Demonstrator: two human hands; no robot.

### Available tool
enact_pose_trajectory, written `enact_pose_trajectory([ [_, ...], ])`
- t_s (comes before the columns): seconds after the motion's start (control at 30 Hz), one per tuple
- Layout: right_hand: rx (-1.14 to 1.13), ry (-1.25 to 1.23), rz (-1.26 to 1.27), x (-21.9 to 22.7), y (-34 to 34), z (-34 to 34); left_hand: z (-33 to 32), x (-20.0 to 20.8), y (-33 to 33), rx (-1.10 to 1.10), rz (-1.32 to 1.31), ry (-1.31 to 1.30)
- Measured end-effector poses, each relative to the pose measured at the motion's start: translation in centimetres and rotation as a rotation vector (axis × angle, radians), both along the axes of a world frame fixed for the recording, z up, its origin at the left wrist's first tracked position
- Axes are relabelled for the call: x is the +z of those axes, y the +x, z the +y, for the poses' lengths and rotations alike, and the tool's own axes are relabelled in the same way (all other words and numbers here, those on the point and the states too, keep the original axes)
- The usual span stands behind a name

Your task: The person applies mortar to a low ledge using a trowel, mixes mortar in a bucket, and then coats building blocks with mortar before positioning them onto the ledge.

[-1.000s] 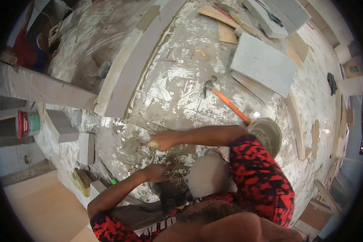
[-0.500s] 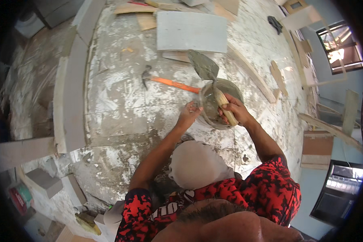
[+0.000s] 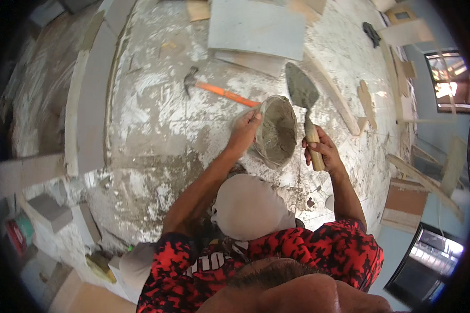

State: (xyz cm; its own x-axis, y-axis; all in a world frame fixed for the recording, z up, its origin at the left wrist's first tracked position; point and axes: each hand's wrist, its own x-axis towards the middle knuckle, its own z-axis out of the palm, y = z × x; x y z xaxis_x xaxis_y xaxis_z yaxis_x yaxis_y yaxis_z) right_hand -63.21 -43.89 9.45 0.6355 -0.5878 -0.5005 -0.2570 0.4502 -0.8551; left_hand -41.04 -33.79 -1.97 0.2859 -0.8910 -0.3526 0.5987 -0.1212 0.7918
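My left hand [image 3: 244,130] grips the rim of a bucket [image 3: 283,136], which is tilted with its mouth toward the right. Grey wet mortar coats the bucket's inside. In my right hand [image 3: 322,149] is a pointing trowel, its wooden handle [image 3: 313,141] wrapped by my fingers. The trowel's blade [image 3: 301,87] points away from me and is smeared with grey mortar. It is held just right of the bucket, apart from it. An orange-handled claw hammer [image 3: 226,93] lies on the floor beyond my left hand, its handle end reaching the bucket's rim.
A pale grey board [image 3: 257,28] lies at the far side, with a timber strip [image 3: 335,94] to its right. A low block wall [image 3: 91,99] runs along the left. Cut blocks [image 3: 50,212] sit at lower left; planks [image 3: 423,177] lean at right. The floor [image 3: 156,120] is smeared white and grey.
My left hand has taken hold of the bucket's rim, and the bucket has tipped to the right. My right hand has moved the trowel from above the bucket to its right side.
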Motion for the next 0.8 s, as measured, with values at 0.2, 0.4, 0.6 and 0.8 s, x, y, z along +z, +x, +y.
enact_pose_trajectory([
  [0.2,0.523,-0.728,0.409,-0.5,2.5,-0.4,8.8,5.3,10.7,0.131,-0.011,0.159],
  [0.4,0.891,-1.184,0.438,-5.9,10.1,1.5,15.1,5.3,19.8,0.182,-0.413,0.357],
  [0.6,1.069,-1.436,0.372,-8.4,21.6,4.2,19.6,4.2,26.5,0.512,-0.337,0.393],
  [0.8,1.269,-1.299,0.266,-6.4,30.3,6.2,22.0,0.7,28.2,0.640,-0.523,0.381],
])
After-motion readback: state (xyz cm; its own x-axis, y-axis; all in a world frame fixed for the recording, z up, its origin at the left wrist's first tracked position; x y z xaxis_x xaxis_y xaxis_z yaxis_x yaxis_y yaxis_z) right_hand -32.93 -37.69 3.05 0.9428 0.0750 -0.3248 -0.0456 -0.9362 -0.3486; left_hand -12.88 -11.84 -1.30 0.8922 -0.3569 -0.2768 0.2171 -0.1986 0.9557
